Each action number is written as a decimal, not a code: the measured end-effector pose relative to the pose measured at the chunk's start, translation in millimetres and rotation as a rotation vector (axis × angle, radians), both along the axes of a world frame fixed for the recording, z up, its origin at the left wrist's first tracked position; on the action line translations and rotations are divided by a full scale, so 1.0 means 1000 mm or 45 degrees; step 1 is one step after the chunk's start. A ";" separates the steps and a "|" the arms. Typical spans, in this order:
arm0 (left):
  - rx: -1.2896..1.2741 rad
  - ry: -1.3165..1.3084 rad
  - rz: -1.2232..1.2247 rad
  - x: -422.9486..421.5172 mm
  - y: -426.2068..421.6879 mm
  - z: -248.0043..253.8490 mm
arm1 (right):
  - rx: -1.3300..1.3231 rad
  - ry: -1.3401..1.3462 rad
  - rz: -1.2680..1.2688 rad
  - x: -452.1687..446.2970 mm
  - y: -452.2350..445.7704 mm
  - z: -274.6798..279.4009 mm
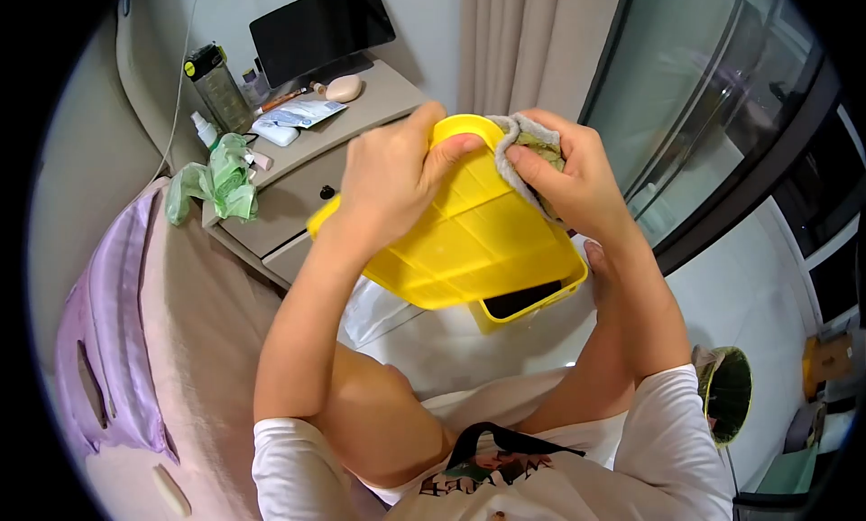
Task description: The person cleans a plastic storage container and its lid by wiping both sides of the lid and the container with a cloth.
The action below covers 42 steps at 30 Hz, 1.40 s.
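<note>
Two bare hands work close together in the head view, over one yellow lid (433,237). The left hand (388,174) is closed on the lid's far edge, thumb laid along the raised rim and the other fingers bent out of sight behind it. The right hand (577,174) has its thumb and fingers folded round a grey-edged cloth (539,147), pinched together with no visible gap. The relation that matters is that the cloth sits against the lid's right edge, just beside the left thumb, so the right hand is the nearer to that side, and most of the lid's face spreads leftward and toward the person's lap. The lid is held tilted, clear of any surface; foreshortening hides which way its long axis runs. Beneath its lower right part, a yellow box (492,318) with a dark inside stands on the pale floor (749,291) between the legs. A drawer cabinet (383,97) stands ahead to the left, a bed (203,277) lies at the left, and a glass door (686,79) is at the right.
</note>
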<state>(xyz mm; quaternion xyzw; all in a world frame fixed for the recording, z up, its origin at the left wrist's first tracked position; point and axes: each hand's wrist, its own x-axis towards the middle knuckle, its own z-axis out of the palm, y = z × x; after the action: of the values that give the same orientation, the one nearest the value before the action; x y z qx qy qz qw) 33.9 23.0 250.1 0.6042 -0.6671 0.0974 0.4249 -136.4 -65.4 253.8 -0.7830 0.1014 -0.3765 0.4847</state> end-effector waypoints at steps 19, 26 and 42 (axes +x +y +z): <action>-0.241 -0.143 -0.188 -0.007 0.016 0.010 | -0.196 0.164 -0.179 -0.018 0.047 0.032; -0.207 -0.174 -0.214 -0.031 -0.009 -0.005 | -0.151 -0.024 -0.299 -0.038 0.019 -0.003; 0.210 1.689 -0.409 0.018 -0.041 -0.058 | 0.440 -0.653 -0.460 -0.068 -0.050 -0.022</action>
<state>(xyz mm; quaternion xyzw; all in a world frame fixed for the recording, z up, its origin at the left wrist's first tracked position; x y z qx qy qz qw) 51.9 -17.5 192.1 0.4599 -0.3523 -0.4085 0.7053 -204.1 -115.7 232.3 -0.5390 0.1755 -0.6176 0.5452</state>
